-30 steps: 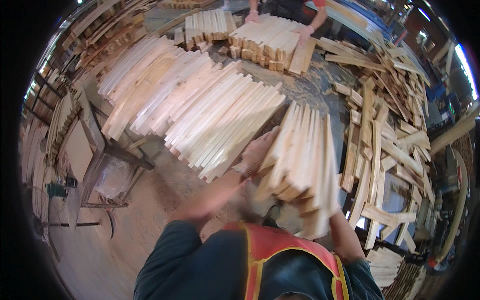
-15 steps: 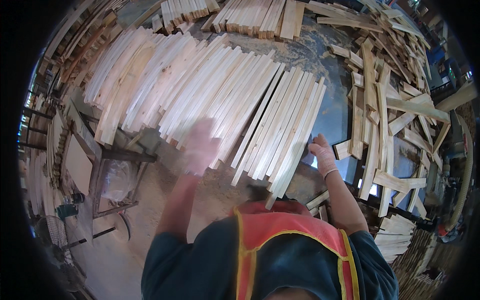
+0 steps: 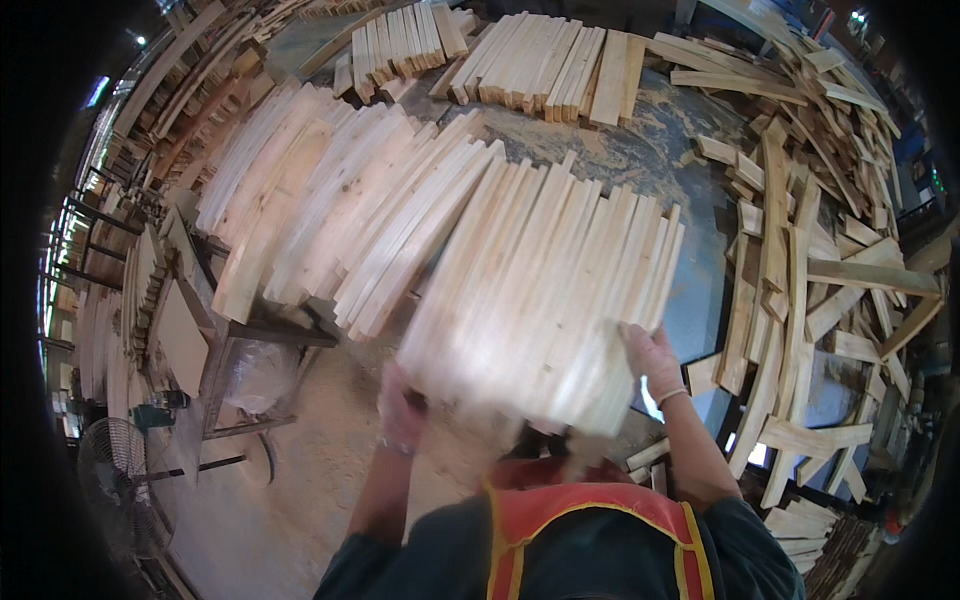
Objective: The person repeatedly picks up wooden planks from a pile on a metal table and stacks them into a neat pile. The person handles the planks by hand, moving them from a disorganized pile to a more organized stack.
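Observation:
Between my two hands lies a wide row of pale wooden strips (image 3: 540, 300), side by side, their near ends blurred by motion. My left hand (image 3: 402, 408), gloved and smeared, presses against the near left corner of the row, its fingers partly hidden by the wood. On the other side, my gloved right hand (image 3: 652, 362) grips the right edge, with the thumb over the top. Left of the row, across a slanting gap, more strips (image 3: 410, 240) lie on the table, next to wider knotty boards (image 3: 330, 200).
Sawdust-covered table (image 3: 640, 140) carries cut-wood stacks (image 3: 530, 65) at the back. A jumbled heap of offcuts (image 3: 800, 260) fills the right side. At left stand a metal-framed stand (image 3: 270, 335) with a plastic bag (image 3: 262, 375) and a fan (image 3: 112, 465).
My left hand has come down to the row's near left corner, and my right hand now touches its right edge. The strips between them have closed up and separated from those farther left.

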Available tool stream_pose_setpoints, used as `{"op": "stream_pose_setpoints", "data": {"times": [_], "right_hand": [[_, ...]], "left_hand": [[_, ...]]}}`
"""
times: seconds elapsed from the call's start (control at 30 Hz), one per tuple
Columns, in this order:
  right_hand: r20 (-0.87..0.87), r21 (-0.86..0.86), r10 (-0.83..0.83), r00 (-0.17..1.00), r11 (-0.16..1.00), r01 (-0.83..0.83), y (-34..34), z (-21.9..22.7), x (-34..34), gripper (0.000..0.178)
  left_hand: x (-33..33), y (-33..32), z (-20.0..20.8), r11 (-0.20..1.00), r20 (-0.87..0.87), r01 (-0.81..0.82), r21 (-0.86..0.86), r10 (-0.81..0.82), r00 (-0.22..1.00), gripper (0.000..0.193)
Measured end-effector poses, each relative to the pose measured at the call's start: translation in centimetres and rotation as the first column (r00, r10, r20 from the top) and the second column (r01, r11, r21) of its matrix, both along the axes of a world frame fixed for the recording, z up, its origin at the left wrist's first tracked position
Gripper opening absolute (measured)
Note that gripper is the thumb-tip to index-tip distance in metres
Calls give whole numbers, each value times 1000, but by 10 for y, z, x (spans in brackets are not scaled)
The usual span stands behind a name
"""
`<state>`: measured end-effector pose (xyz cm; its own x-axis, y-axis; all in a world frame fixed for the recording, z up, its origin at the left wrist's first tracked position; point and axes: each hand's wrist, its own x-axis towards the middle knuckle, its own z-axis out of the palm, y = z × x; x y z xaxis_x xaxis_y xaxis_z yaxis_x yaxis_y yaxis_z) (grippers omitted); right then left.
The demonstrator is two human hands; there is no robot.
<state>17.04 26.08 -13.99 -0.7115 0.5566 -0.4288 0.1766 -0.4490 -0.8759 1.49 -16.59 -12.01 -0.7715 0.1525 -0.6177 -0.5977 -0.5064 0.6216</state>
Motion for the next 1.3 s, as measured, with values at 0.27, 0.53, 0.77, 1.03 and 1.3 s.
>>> {"op": "stream_pose_setpoints", "data": {"times": [0.27, 0.53, 0.77, 1.03, 1.3], "right_hand": [[260, 99, 183, 948, 972, -214, 99, 12, 7, 76], [299, 64, 162, 940, 980, -190, 98, 41, -4, 69], [91, -143, -22, 996, 989, 35, 108, 15, -46, 69], [-126, 66, -73, 989, 994, 82, 185, 84, -222, 60], [-106, 300, 90, 990, 952, -55, 276, 170, -545, 54]], "left_hand": [[-14, 45, 5, 798, -226, 579, -168, -603, 765, 54], [-43, 115, 50, 731, -178, 657, -182, -682, 709, 91], [-124, 144, 83, 608, -271, 607, -512, -785, 558, 103], [-325, 226, 135, 702, -555, 643, -306, -680, 478, 109], [-630, 296, 169, 697, -434, 677, -238, -700, 568, 66]]}}
